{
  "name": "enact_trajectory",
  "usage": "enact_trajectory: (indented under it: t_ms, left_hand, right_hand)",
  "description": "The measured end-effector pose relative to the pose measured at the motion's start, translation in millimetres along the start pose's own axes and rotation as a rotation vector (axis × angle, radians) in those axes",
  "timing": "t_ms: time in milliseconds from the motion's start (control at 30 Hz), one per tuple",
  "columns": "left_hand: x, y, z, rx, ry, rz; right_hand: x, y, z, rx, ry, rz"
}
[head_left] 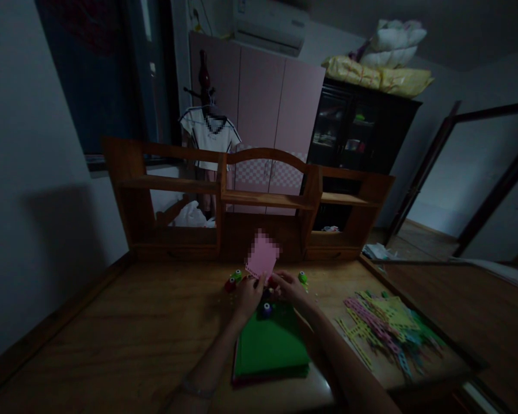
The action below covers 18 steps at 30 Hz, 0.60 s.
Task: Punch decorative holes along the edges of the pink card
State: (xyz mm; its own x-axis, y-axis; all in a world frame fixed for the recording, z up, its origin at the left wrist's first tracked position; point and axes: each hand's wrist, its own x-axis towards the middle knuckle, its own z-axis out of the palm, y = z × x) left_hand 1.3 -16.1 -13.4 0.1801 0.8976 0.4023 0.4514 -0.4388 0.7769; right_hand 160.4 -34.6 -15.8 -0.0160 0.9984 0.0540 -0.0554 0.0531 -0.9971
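In the head view, my left hand (pixel 251 296) pinches the lower edge of a pink sheet of paper (pixel 263 256), held upright and tilted. A row of small holes runs along that edge. My right hand (pixel 290 287) has its fingertips closed at the sheet's lower right corner; what lies between them is too dark to make out. Around my hands are small craft punches: a purple one (pixel 266 310) on the green sheets, a green one (pixel 303 278) to the right, and a red one (pixel 230 284) beside another green one (pixel 237 276) to the left.
A stack of green sheets (pixel 271 345) lies below my hands. Punched paper strips and sheets (pixel 384 322) are heaped on the right of the wooden table (pixel 155 322). Tiny paper bits lie near the punches. A wooden shelf unit (pixel 267 199) borders the table's back.
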Motion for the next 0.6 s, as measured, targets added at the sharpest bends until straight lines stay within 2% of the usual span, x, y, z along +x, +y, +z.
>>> enact_trajectory:
  t_ms: [200, 367, 600]
  left_hand:
    - [-1.0, 1.9, 0.1, 0.106, -0.052, -0.030]
    - [-1.7, 1.1, 1.5, 0.054, -0.091, -0.038]
    - [-0.8, 2.1, 0.0, 0.021, -0.087, -0.039]
  right_hand:
    - [-3.4, 1.6, 0.5, 0.061, 0.005, 0.028]
    - [-1.8, 6.4, -1.4, 0.146, -0.010, 0.054]
    - [-4.5, 4.1, -0.7, 0.128, -0.041, 0.055]
